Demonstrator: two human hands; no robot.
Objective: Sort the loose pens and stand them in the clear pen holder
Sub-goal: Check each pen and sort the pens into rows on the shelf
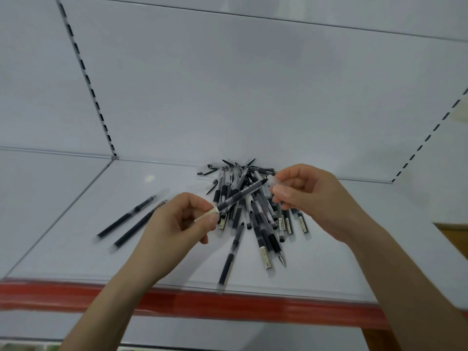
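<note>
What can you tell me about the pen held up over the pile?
The held pen is slim, with a clear plastic-looking barrel showing dark ink and a pale label at its rear end. It tilts up to the right above the pile of pens. The left hand pinches the labelled end; the right hand holds a clear piece, perhaps its cap, by the tip.

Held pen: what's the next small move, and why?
Probably slide the clear cap, pinched in the right hand, onto the tip of the pen that the left hand pinches by its labelled end. The tip points at the cap, with a gap between them.
</note>
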